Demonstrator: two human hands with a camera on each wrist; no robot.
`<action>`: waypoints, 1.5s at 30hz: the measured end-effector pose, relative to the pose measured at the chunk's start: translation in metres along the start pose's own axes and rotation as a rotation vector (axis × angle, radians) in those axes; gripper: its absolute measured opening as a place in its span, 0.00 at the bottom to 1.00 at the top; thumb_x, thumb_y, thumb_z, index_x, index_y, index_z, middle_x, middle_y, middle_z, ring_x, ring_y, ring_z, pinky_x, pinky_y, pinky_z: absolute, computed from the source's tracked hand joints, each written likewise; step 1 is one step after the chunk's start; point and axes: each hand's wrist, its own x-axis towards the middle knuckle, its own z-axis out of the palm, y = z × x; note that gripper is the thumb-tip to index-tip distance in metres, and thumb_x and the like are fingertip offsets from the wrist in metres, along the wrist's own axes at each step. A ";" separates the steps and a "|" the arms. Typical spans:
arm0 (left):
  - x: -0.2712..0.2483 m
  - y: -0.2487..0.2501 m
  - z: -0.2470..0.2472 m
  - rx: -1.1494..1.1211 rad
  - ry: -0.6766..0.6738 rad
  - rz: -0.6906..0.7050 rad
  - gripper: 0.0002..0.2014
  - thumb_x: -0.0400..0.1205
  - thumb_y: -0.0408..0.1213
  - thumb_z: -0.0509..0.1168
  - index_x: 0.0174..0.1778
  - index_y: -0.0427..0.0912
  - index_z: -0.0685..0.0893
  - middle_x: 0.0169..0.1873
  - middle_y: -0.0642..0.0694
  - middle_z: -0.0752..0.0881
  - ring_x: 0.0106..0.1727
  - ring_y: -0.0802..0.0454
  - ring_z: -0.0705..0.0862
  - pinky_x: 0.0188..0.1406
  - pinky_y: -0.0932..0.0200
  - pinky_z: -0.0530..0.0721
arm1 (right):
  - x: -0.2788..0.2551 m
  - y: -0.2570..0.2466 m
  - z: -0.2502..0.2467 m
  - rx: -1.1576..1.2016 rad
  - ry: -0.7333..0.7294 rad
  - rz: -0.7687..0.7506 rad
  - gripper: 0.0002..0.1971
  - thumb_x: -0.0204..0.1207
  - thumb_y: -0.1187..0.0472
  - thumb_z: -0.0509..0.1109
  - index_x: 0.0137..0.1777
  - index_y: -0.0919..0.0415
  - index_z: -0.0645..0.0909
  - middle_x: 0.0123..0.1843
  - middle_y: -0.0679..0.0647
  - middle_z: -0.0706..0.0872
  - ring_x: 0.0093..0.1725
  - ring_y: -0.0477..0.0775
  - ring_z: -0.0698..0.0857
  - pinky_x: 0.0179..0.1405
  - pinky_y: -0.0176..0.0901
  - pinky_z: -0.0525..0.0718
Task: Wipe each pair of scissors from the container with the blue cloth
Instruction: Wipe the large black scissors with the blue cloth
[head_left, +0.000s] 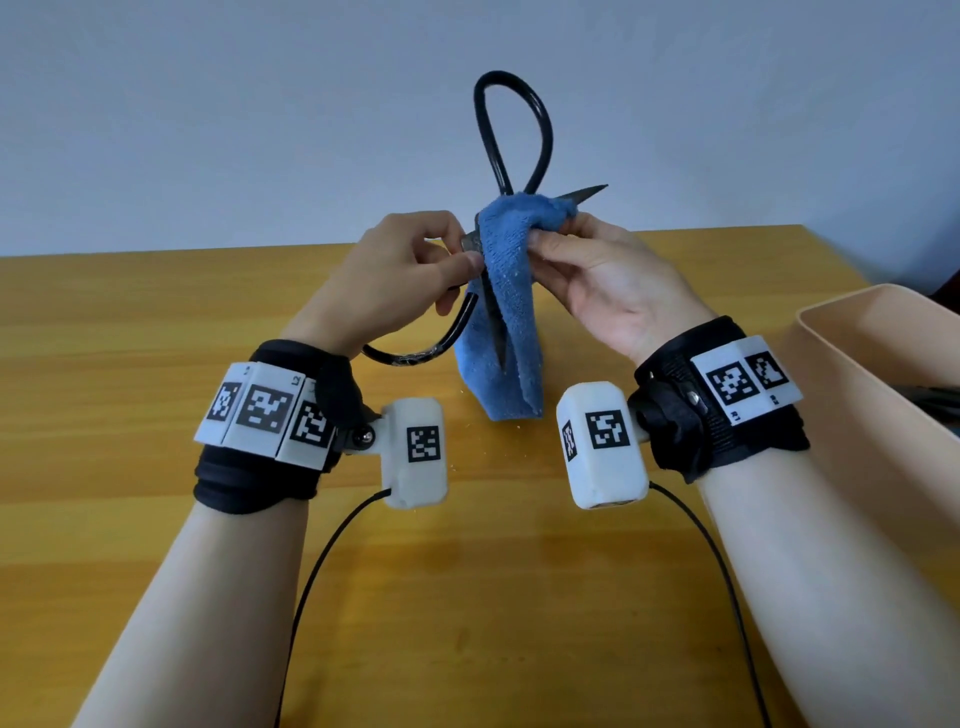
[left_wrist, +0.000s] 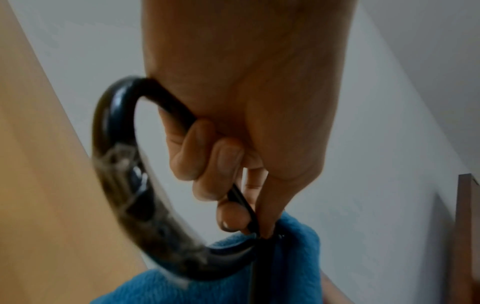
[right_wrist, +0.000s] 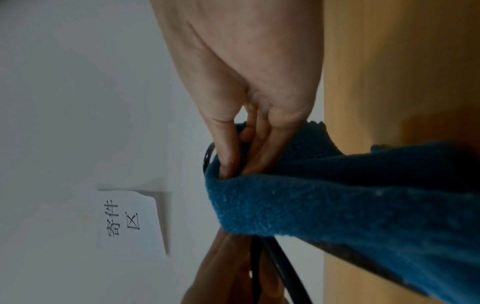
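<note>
Nearest the head camera, two bare forearms reach out over the wooden desk (head_left: 156, 322), each wrist wrapped in a black band carrying white blocks printed with black-and-white square codes. A white camera box (head_left: 414, 452) hangs off the left wrist and another (head_left: 605, 444) off the right, each trailing a thin black cable toward the viewer.

Just beyond them, held above the desk, is the blue cloth (head_left: 506, 306). Its lower end hangs down to the desk top, and small pale crumbs lie scattered on the wood around it. The cloth is folded over a pair of black scissors (head_left: 511, 130) standing open: one dark blade runs down inside the fold, the other blade tip pokes out to the upper right, one big loop handle rises above the hands and the second loop curves low to the left.

The left hand (head_left: 400, 275) has its grip closed on the scissors, fingers curled round the lower loop near the pivot; the left wrist view shows the same. The right hand (head_left: 608, 280) has its grip pinched on the cloth, thumb and fingers pressing the top fold.

At the right edge stands a beige container (head_left: 857, 332), open-topped; something dark lies inside, too little of it showing to name.

Farthest back is a plain pale wall. The right wrist view shows a white paper sign (right_wrist: 130, 222) with handwritten characters on it.
</note>
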 end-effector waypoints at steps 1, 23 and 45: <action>0.000 0.001 0.002 0.009 -0.013 0.010 0.11 0.86 0.40 0.67 0.39 0.42 0.78 0.23 0.51 0.82 0.25 0.52 0.68 0.25 0.62 0.67 | 0.000 0.001 0.000 -0.028 0.016 -0.012 0.16 0.77 0.78 0.70 0.63 0.70 0.78 0.63 0.67 0.86 0.58 0.60 0.90 0.60 0.47 0.89; 0.001 -0.001 0.000 0.038 -0.049 0.024 0.14 0.87 0.42 0.66 0.42 0.37 0.77 0.22 0.51 0.82 0.25 0.53 0.67 0.25 0.62 0.67 | 0.000 0.006 0.003 -0.105 0.130 -0.052 0.17 0.79 0.72 0.72 0.67 0.72 0.77 0.57 0.66 0.90 0.48 0.57 0.92 0.48 0.47 0.91; 0.004 -0.012 -0.002 0.086 0.092 0.068 0.27 0.84 0.54 0.69 0.40 0.27 0.80 0.24 0.48 0.78 0.26 0.59 0.73 0.29 0.64 0.68 | -0.002 0.000 0.012 -0.226 0.061 -0.134 0.12 0.80 0.79 0.64 0.58 0.66 0.79 0.51 0.63 0.89 0.46 0.55 0.91 0.48 0.45 0.89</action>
